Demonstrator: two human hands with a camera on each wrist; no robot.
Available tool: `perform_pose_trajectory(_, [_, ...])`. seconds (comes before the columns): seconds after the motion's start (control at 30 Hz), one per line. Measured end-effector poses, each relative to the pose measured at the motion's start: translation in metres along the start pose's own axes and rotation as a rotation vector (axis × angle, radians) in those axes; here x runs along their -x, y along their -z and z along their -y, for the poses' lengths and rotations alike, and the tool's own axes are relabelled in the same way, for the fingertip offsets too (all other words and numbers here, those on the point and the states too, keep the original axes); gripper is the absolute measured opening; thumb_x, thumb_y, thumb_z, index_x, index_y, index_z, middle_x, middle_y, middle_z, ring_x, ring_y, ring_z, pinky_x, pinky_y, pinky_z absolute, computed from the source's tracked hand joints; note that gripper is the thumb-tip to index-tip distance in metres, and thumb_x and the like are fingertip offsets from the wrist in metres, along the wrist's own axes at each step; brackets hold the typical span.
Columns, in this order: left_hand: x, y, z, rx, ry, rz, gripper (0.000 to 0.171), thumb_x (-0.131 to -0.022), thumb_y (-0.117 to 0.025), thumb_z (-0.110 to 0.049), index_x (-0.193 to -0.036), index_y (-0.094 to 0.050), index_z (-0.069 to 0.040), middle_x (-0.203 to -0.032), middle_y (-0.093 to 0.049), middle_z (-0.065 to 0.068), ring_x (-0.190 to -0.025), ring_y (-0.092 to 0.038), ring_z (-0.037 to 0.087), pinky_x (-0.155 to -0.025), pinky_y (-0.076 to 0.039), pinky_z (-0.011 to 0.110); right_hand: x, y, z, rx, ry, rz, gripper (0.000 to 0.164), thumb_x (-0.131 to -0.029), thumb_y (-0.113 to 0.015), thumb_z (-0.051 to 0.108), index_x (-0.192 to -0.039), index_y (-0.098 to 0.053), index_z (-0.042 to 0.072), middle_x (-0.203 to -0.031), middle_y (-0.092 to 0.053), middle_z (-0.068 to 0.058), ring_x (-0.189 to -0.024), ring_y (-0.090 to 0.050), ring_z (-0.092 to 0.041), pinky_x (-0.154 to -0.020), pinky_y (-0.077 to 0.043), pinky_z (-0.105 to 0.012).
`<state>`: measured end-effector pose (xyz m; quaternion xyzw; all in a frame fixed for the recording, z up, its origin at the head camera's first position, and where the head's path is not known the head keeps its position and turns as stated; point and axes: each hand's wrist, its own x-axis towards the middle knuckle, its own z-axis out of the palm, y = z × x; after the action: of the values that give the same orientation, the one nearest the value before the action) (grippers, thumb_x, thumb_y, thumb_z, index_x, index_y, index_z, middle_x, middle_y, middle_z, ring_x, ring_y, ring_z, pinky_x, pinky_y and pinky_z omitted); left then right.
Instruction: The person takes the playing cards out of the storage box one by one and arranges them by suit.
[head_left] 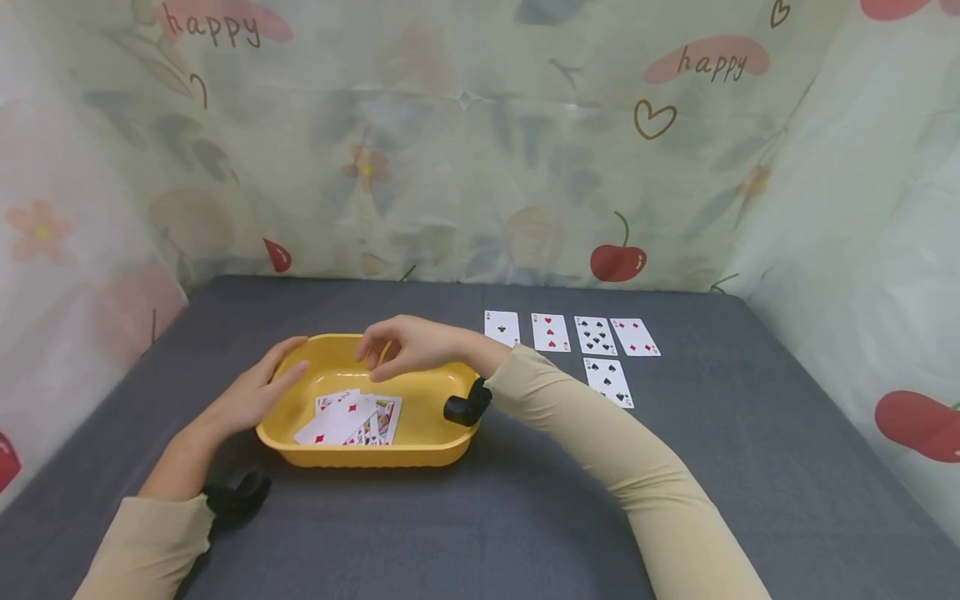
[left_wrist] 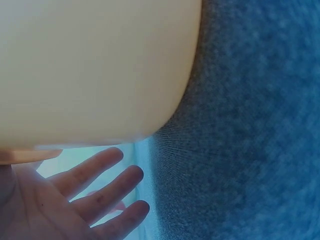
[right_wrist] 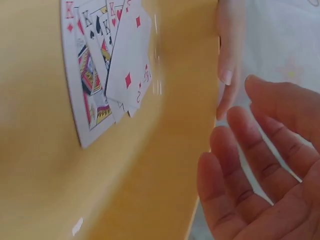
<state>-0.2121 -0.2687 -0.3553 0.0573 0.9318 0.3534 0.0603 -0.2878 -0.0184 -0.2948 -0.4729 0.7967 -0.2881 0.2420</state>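
A yellow tray [head_left: 435, 457] sits on the dark cloth. Inside it, toward the front left, lies a loose pile of playing cards [head_left: 341, 423]; the two of diamonds [right_wrist: 131, 55] is on top, with kings partly covered below. My left hand [head_left: 251, 396] is at the tray's left side, thumb over the rim. In the left wrist view its other fingers [left_wrist: 107, 200] are straight and spread beside the outer wall. Over the tray's back part hovers my right hand [head_left: 401, 346], fingers loosely bent, nothing held. In the right wrist view it is apart from the cards.
Right of the tray, face-up cards lie on the cloth: an ace of clubs [head_left: 501, 327], a hearts card [head_left: 551, 332], a spades card [head_left: 596, 336], a diamonds card [head_left: 636, 337], and a five of spades [head_left: 608, 382] in front. A printed curtain [head_left: 465, 167] hangs behind.
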Motion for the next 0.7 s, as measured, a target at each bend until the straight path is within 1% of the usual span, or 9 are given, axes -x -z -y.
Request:
perform_pose_trajectory(0.2, [0.000,0.000,-0.001,-0.006,0.008,0.003,0.070,-0.097,-0.033,-0.052,-0.149,-0.013,-0.009,-0.151,-0.020,0.027,-0.133,-0.025,0.049,-0.104,-0.022,0.067,-0.022,-0.012,-0.002,-0.024,0.016,0.059,0.036,-0.086,-0.066,0.013,-0.120,-0.058,0.004,-0.109,-0.063,-0.010,-0.098,-0.061,-0.013,-0.086,-0.047,-0.016])
perform_pose_trajectory(0.47, [-0.001,0.001,0.000,-0.004,0.007,0.012,0.070,-0.097,-0.033,-0.053,-0.149,-0.012,-0.011,-0.151,-0.020,0.027,-0.132,-0.026,0.049,-0.101,-0.024,0.069,-0.045,-0.030,-0.003,-0.061,-0.004,0.129,0.036,-0.086,-0.065,0.010,-0.120,-0.056,0.004,-0.116,-0.061,-0.006,-0.103,-0.057,-0.009,-0.088,-0.046,-0.013])
perform_pose_trajectory(0.57, [-0.001,0.001,0.001,0.003,-0.006,0.007,0.069,-0.097,-0.033,-0.052,-0.149,-0.013,-0.011,-0.150,-0.021,0.026,-0.133,-0.026,0.049,-0.102,-0.024,0.068,-0.051,-0.034,-0.004,-0.080,-0.001,0.152,0.036,-0.085,-0.066,0.007,-0.119,-0.056,0.003,-0.118,-0.061,-0.009,-0.106,-0.058,-0.013,-0.087,-0.046,-0.014])
perform_pose_trajectory(0.7, [-0.001,0.001,0.003,0.008,-0.011,0.007,0.068,-0.098,-0.033,-0.051,-0.149,-0.014,-0.011,-0.151,-0.021,0.026,-0.133,-0.025,0.048,-0.102,-0.023,0.068,-0.056,-0.039,-0.005,-0.063,0.010,0.182,0.038,-0.083,-0.067,0.004,-0.119,-0.056,0.001,-0.120,-0.060,-0.012,-0.111,-0.056,-0.018,-0.091,-0.045,-0.016])
